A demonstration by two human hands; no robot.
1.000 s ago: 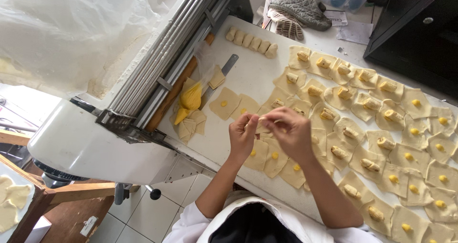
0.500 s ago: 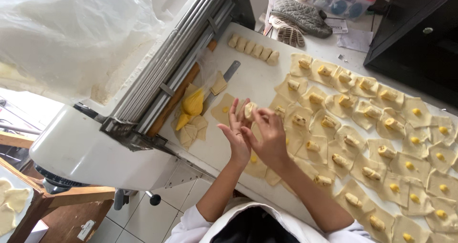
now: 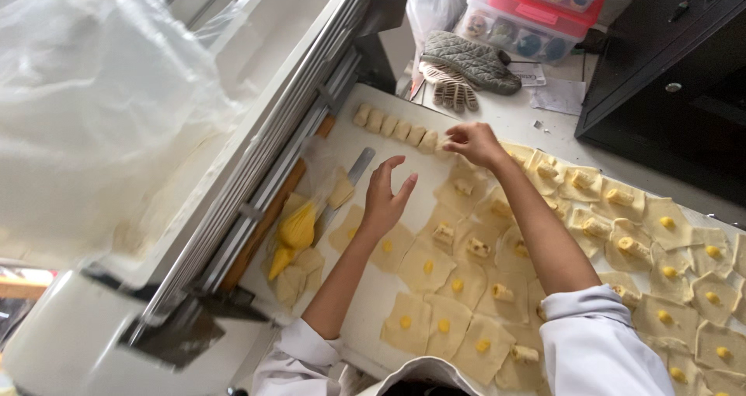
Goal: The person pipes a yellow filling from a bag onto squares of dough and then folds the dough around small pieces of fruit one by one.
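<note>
The right hand (image 3: 470, 141) pinches a folded dough piece (image 3: 443, 143) at the end of the row of rolls (image 3: 392, 124). The left hand (image 3: 385, 198) hovers open (fingers spread) just above flat dough squares (image 3: 423, 265).

Bright, even daylight, strongest at the left, blowing out the plastic sheet (image 3: 93, 108) to near white. Soft, faint shadows under the forearms on the pale worktop (image 3: 388, 287). Slight motion blur on the left hand (image 3: 385, 198); mild wide-angle stretching toward the corners.

Single head-worn view, looking steeply down, close over white work table (image 3: 373, 303), tilted frame
</note>
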